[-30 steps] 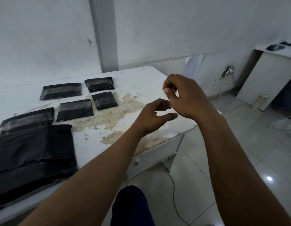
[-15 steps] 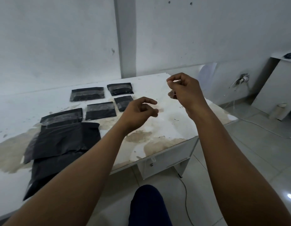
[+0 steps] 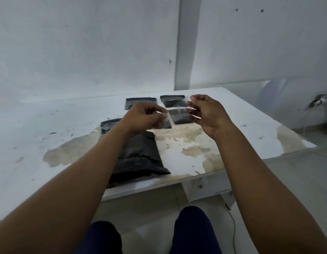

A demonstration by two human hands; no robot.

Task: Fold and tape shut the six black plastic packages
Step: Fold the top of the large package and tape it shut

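A strip of clear tape [image 3: 177, 110] is stretched in the air between my left hand [image 3: 144, 116] and my right hand [image 3: 204, 110], each pinching one end. Below my hands, several small folded black packages lie on the white table [image 3: 49, 129]: one at the back [image 3: 140, 102], one to its right [image 3: 173, 101], one under the tape [image 3: 181, 117] and one partly hidden by my left forearm [image 3: 108, 123]. A large unfolded black plastic package [image 3: 139, 158] lies near the table's front edge, partly under my left arm.
The table top is stained brown in the middle and at the right corner [image 3: 287, 138]. A wall stands right behind the table. A wall socket with a cable [image 3: 316, 102] is at the right. My knees [image 3: 192, 230] are below the table edge, with a cable on the floor.
The view has swung left, back over the table. My hands have moved apart and lowered over the small packages, and a tape strip is now spread between them.
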